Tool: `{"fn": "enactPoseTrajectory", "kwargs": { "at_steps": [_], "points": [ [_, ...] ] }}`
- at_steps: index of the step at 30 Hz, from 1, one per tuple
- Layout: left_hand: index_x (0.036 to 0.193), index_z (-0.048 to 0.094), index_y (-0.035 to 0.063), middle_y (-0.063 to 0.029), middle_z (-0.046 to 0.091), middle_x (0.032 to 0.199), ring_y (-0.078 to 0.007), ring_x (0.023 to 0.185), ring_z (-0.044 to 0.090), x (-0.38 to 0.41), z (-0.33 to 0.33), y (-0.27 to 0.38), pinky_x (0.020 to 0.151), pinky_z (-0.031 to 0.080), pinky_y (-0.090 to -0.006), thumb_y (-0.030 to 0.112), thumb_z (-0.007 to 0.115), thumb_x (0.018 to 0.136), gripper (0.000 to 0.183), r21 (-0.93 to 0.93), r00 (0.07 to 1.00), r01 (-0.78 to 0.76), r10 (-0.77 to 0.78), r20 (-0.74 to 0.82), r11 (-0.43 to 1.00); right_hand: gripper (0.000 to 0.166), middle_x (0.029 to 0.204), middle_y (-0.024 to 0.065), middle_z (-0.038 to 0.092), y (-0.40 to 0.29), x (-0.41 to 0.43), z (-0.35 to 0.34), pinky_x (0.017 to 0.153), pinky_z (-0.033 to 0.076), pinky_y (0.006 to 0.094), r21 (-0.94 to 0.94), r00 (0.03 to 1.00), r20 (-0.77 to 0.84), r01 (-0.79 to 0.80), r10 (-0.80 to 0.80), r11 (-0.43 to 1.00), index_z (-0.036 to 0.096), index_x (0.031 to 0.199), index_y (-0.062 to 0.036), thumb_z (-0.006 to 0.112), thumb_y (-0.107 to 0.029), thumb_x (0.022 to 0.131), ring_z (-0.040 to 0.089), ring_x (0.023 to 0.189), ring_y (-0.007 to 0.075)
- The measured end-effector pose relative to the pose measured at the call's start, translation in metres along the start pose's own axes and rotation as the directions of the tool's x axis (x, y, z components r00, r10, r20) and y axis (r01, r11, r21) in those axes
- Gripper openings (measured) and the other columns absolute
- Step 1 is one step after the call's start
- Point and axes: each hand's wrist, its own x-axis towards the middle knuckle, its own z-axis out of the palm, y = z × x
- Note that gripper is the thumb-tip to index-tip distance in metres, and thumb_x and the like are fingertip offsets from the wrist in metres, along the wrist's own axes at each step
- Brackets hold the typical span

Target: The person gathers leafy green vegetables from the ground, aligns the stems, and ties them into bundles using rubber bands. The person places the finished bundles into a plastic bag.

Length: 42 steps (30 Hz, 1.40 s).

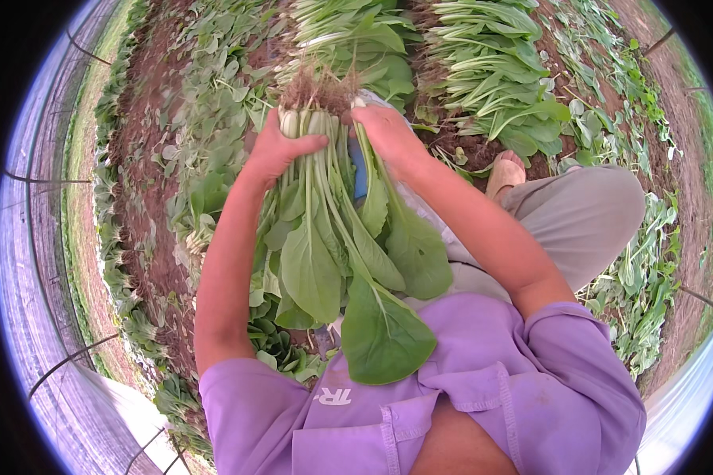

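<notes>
A bunch of leafy greens with pale stems (318, 160) hangs before me, its brown roots (318, 89) up and its broad leaves (386, 338) down towards my lap. My left hand (282, 145) grips the bunch just below the roots, thumb across the stems. On the other side, my right hand (389, 133) holds a few stems of the same greens (365, 142) at their root end, slightly apart from the main bunch. Between the two, part of a blue thing (357, 169) shows; most of it is hidden.
Ahead lie two rows of pulled greens, one in the middle (356, 47) and one at right (493, 71), roots to the left. Loose leaves (214, 89) litter the brown soil (148, 237). My bent knee (600, 208) and sandalled foot (505, 172) are at right. Bundled greens (110, 237) line the left.
</notes>
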Motion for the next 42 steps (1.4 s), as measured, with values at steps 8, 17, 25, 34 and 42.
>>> {"fn": "enactPoseTrajectory", "kwargs": {
  "at_steps": [8, 17, 25, 34, 42],
  "points": [
    [0.118, 0.030, -0.0025, -0.0133, 0.053, 0.103, -0.0201, 0.092, 0.054, -0.003, 0.000, 0.002, 0.084, 0.041, -0.0307, 0.017, 0.078, 0.055, 0.082, -0.033, 1.000, -0.007, 0.006, -0.022, 0.999, 0.039, 0.062, 0.0115, 0.054, -0.008, 0.006, -0.008, 0.044, 0.042, 0.0288, -0.187, 0.932, 0.342, -0.055, 0.118, 0.981, 0.057, 0.085, 0.0021, 0.062, -0.036, 0.075, 0.056, 0.054, 0.0172],
    [0.114, 0.031, -0.0029, -0.0140, 0.052, 0.101, -0.0199, 0.091, 0.054, -0.009, 0.006, 0.013, 0.081, 0.043, -0.0312, 0.018, 0.079, 0.055, 0.079, -0.071, 1.000, -0.006, 0.006, -0.002, 0.997, 0.035, 0.078, 0.0126, 0.053, -0.014, -0.006, -0.002, 0.039, 0.049, 0.0276, 0.205, 0.925, 0.346, -0.238, 0.158, 0.949, 0.047, 0.094, 0.0072, 0.059, -0.022, 0.080, 0.056, 0.050, 0.0183],
    [0.114, 0.032, -0.0024, -0.0136, 0.052, 0.101, -0.0200, 0.090, 0.054, -0.012, 0.006, 0.009, 0.081, 0.043, -0.0305, 0.022, 0.081, 0.053, 0.081, 0.015, 0.997, -0.052, 0.052, -0.049, 0.999, 0.027, 0.070, 0.0104, 0.057, -0.002, -0.002, 0.014, 0.036, 0.043, 0.0236, 0.253, 0.939, 0.318, -0.215, 0.129, 0.943, 0.052, 0.087, 0.0047, 0.062, -0.019, 0.077, 0.057, 0.048, 0.0158],
    [0.114, 0.037, -0.0016, -0.0150, 0.053, 0.105, -0.0208, 0.092, 0.054, -0.009, 0.004, 0.005, 0.083, 0.042, -0.0296, 0.026, 0.080, 0.050, 0.082, 0.144, 0.993, 0.025, -0.008, -0.120, 0.989, 0.071, 0.074, 0.0224, 0.058, 0.005, 0.023, 0.003, 0.073, 0.040, 0.0429, -0.292, 0.967, -0.085, 0.208, -0.242, 0.934, 0.056, 0.081, 0.0083, 0.031, -0.059, 0.082, 0.055, 0.079, 0.0328],
    [0.112, 0.038, -0.0001, -0.0107, 0.053, 0.100, -0.0184, 0.089, 0.054, -0.021, 0.000, 0.013, 0.078, 0.043, -0.0297, 0.022, 0.079, 0.051, 0.076, 0.080, 0.995, 0.007, 0.001, -0.104, 0.997, 0.083, 0.106, 0.0340, 0.044, 0.024, 0.024, 0.052, 0.100, 0.016, 0.0436, -0.530, 0.832, 0.016, 0.478, -0.555, 0.701, 0.044, 0.103, 0.0172, 0.022, -0.060, 0.083, 0.033, 0.110, 0.0448]
  ]
}}
